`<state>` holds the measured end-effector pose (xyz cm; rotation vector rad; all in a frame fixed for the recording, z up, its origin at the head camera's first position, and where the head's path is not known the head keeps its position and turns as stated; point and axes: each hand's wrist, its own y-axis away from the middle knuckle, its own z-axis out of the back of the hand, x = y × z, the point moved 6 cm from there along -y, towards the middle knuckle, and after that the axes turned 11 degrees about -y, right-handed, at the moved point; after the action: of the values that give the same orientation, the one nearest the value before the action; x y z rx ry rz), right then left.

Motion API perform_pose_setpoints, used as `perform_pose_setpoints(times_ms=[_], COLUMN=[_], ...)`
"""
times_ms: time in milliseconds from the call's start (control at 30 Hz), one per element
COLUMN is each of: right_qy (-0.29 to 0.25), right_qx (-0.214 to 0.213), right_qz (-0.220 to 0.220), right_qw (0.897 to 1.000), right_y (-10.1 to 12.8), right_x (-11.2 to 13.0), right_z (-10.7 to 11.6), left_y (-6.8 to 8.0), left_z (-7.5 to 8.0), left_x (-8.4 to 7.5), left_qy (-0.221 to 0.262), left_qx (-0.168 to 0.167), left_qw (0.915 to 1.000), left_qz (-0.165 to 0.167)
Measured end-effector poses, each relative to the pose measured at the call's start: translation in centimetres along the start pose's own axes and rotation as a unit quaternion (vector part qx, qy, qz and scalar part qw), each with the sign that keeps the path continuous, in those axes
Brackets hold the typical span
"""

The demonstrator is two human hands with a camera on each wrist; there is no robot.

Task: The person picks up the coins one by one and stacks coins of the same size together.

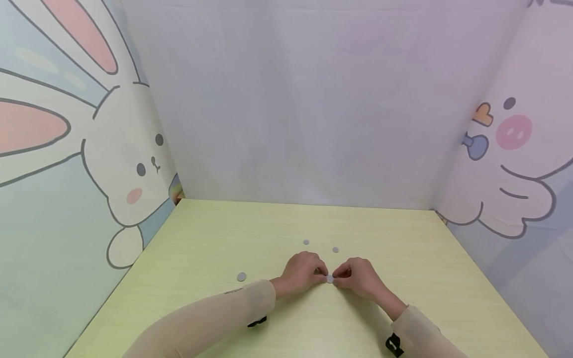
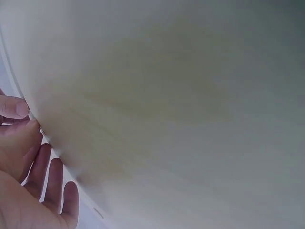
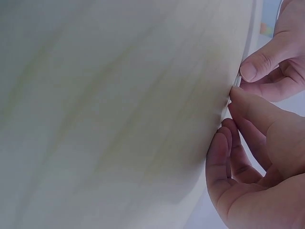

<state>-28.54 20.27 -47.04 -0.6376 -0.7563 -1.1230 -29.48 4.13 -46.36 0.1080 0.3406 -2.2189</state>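
In the head view a flat grey coin (image 1: pixel 330 279) lies at the table top between both hands' fingertips. The left hand (image 1: pixel 304 271) pinches its left edge with thumb and forefinger. From the opposite side, the right hand (image 1: pixel 360 277) holds the right edge between thumb and fingertip. Seen edge-on in the right wrist view, the coin (image 3: pixel 237 81) shows as a thin pale line between the two thumbs. The right hand's other fingers (image 3: pixel 218 157) curl down against the table. In the left wrist view the left hand (image 2: pixel 28 191) hides the coin.
The pale yellow table (image 1: pixel 215 233) bears three more grey coins: one (image 1: pixel 241 276) left of the left hand, another (image 1: pixel 306 242) behind it, and a third (image 1: pixel 335 249) behind the gap between the hands. Printed cloth (image 1: pixel 291 109) hangs around the table's back and sides.
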Motion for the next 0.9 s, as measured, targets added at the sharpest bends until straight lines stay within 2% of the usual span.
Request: perform_pose_setpoints(times_ms=[900], right_qy=[-0.013], right_qx=[0.010], right_qz=[-0.005], right_qw=[1.000], right_y=[0.09], right_x=[0.02], right_z=[0.19], left_y=[-0.28], left_z=[-0.48], left_x=[-0.02], left_qy=[-0.001], left_qx=[-0.006], left_qw=[1.0000], left_qz=[-0.004])
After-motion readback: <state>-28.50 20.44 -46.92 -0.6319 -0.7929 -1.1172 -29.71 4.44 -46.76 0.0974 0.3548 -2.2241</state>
